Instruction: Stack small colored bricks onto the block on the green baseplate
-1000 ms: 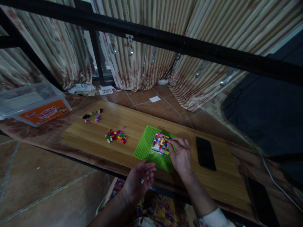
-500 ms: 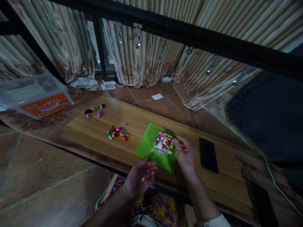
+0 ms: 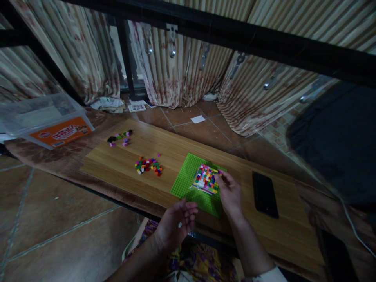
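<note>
A green studded baseplate (image 3: 182,178) lies on the wooden board, carrying a low square block of multicoloured toy bricks (image 3: 205,177). My right hand (image 3: 230,192) bends over the block's right side, thumb and finger pinched together at its top. Whatever sits between those fingertips is hidden. Below the plate's near edge, my left hand (image 3: 176,219) is turned palm up with fingers loosely curled. A small white brick (image 3: 180,225) rests in that palm.
Loose coloured bricks (image 3: 148,166) are heaped left of the plate, with more pieces (image 3: 120,137) farther back. A black phone (image 3: 265,194) lies to the right on the wooden board (image 3: 108,164). A clear plastic bin (image 3: 60,133) stands far left.
My right fingertips have shifted slightly left, from the block's right edge onto its top. My left hand keeps its cupped pose. The whole view has shifted a little.
</note>
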The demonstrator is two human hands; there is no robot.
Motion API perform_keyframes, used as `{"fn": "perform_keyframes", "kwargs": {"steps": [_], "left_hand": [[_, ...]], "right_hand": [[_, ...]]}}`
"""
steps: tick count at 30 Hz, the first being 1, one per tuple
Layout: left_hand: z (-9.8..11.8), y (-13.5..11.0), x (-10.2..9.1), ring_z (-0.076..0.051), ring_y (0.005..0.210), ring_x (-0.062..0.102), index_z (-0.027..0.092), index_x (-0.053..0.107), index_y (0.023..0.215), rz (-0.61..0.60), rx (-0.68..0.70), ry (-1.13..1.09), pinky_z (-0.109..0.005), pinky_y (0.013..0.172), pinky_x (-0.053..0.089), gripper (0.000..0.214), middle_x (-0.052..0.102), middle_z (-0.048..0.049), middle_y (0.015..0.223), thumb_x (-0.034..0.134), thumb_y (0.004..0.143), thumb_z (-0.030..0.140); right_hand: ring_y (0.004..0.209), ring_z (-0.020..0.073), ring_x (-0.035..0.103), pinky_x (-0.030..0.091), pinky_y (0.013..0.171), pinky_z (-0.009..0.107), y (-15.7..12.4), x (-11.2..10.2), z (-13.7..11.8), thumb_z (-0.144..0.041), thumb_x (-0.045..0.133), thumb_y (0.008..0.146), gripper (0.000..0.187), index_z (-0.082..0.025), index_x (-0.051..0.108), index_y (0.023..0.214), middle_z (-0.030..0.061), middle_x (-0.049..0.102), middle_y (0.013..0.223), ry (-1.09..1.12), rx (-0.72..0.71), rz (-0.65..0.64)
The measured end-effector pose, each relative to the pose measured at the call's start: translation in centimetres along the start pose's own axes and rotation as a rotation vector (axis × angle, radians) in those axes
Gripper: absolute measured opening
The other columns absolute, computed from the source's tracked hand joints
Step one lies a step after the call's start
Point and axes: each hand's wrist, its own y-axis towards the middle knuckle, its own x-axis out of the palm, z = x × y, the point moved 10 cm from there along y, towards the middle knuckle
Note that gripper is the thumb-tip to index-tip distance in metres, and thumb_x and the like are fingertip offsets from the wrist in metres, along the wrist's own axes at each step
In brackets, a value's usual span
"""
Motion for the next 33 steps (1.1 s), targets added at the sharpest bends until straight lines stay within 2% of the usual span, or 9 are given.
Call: {"fn": "perform_keyframes", "kwargs": {"steps": [4,12,15,18,21,23,25,28,33], "left_hand": [[0.0,0.1,0.0,-0.009,0.057,0.058,0.01,0.066,0.086,-0.005,0.01,0.004,-0.019,0.056,0.045,0.021,0.066,-0.0063,0.072,0.056,0.084,0.028],[0.2,-0.3,1.1,-0.01,0.061,0.059,0.009,0.065,0.088,-0.03,0.001,-0.039,-0.021,0.061,0.047,0.025,0.066,-0.0071,0.074,0.054,0.085,0.03],[0.9,-1.0,2.6,-0.014,0.071,0.062,0.007,0.065,0.093,-0.093,0.025,-0.064,-0.026,0.071,0.048,0.031,0.067,-0.0096,0.082,0.052,0.086,0.035],[1.6,-1.9,4.3,-0.019,0.087,0.062,0.007,0.063,0.101,-0.188,0.072,-0.064,-0.032,0.083,0.046,0.042,0.066,-0.013,0.094,0.05,0.085,0.044],[1.8,-2.4,5.7,-0.022,0.098,0.059,0.009,0.061,0.108,-0.28,0.08,-0.059,-0.034,0.089,0.042,0.054,0.063,-0.0148,0.105,0.047,0.083,0.055],[1.7,-2.7,6.3,-0.023,0.102,0.057,0.01,0.06,0.109,-0.323,0.076,-0.057,-0.035,0.092,0.04,0.057,0.062,-0.0147,0.108,0.044,0.083,0.058],[1.4,-2.9,6.8,-0.025,0.106,0.055,0.01,0.059,0.11,-0.354,0.068,-0.054,-0.036,0.096,0.037,0.059,0.061,-0.0147,0.11,0.042,0.083,0.06],[1.0,-3.0,7.1,-0.025,0.109,0.053,0.009,0.059,0.11,-0.357,0.059,-0.038,-0.037,0.101,0.033,0.061,0.061,-0.0151,0.111,0.04,0.084,0.06],[0.5,-2.6,6.7,-0.024,0.107,0.054,0.01,0.06,0.109,-0.318,0.056,-0.013,-0.037,0.101,0.033,0.057,0.062,-0.0137,0.108,0.041,0.085,0.057]], "right_hand": [[0.073,0.0187,0.065,0.052,0.066,0.032,-0.2,0.0,-0.5,-0.049,0.066,0.071,0.049,-0.016,0.065,0.107,0.0066,0.072,0.09,-0.054,-0.025,0.007],[0.083,0.0203,0.065,0.052,0.076,0.035,0.1,0.2,-0.6,-0.049,0.067,0.069,0.047,-0.016,0.065,0.103,0.0078,0.07,0.097,0.014,-0.019,-0.023],[0.09,0.0202,0.063,0.049,0.081,0.036,-0.5,-1.4,-2.4,-0.047,0.064,0.074,0.044,-0.016,0.064,0.105,0.0089,0.068,0.102,-0.008,-0.1,0.053],[0.09,0.0192,0.062,0.048,0.082,0.035,-3.1,-3.1,-5.8,-0.043,0.058,0.081,0.035,-0.018,0.064,0.104,0.008,0.067,0.103,-0.103,-0.251,0.131],[0.086,0.0186,0.061,0.048,0.08,0.034,-7.2,-0.7,-8.8,-0.035,0.056,0.084,0.021,-0.021,0.068,0.094,0.0053,0.068,0.093,-0.239,-0.352,-0.112],[0.089,0.0183,0.06,0.048,0.08,0.033,-10.5,2.1,-9.5,-0.03,0.054,0.087,0.016,-0.024,0.068,0.093,0.004,0.067,0.094,-0.299,-0.379,-0.371],[0.092,0.0192,0.059,0.047,0.081,0.034,-13.3,4.0,-9.7,-0.026,0.053,0.088,0.016,-0.025,0.066,0.096,0.0046,0.066,0.096,-0.383,-0.433,-0.508],[0.093,0.0214,0.057,0.046,0.081,0.037,-15.1,4.9,-9.2,-0.025,0.053,0.087,0.019,-0.024,0.064,0.102,0.006,0.064,0.098,-0.503,-0.502,-0.514],[0.091,0.0229,0.055,0.044,0.079,0.039,-15.7,4.9,-8.4,-0.028,0.054,0.088,0.017,-0.024,0.064,0.1,0.006,0.064,0.095,-0.613,-0.565,-0.452]]}}
